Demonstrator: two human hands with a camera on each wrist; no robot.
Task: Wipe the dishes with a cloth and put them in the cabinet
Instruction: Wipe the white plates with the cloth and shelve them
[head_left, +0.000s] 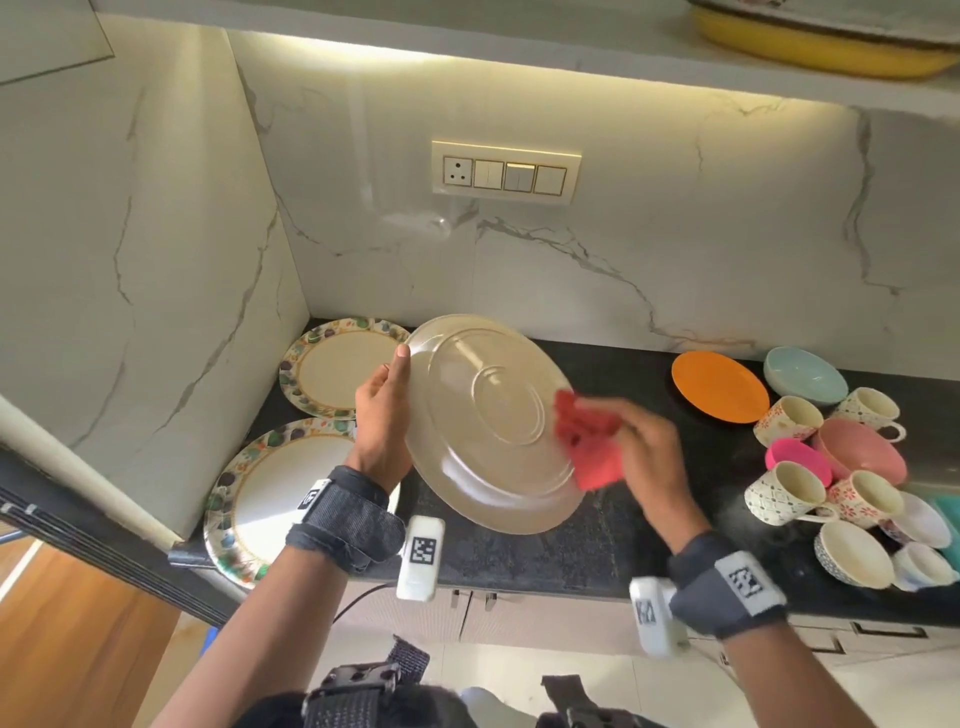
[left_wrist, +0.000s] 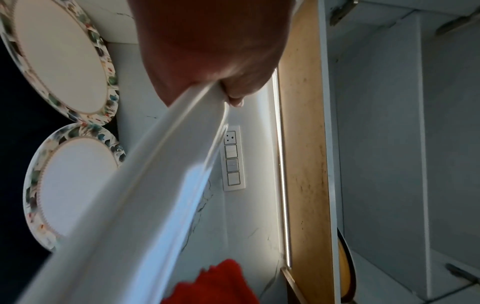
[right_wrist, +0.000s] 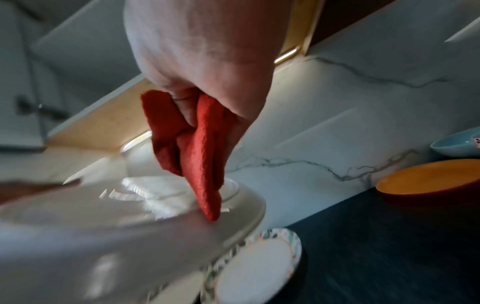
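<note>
Left hand (head_left: 382, 410): gripped plate (head_left: 488, 421) by left rim, tilted above counter (head_left: 597, 540).
Right hand (head_left: 647, 441): clutched cloth (head_left: 587, 441), pressed on plate's right edge.
Far right: orange plate (head_left: 719, 387), cups (head_left: 789, 491).

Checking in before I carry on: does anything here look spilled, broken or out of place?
Nothing spilled or broken shows. The one untidy spot is the cluster of cups at the counter's right end, several tipped on their sides. The white plate is held by the left hand; the right hand wipes it with the red cloth.
</note>
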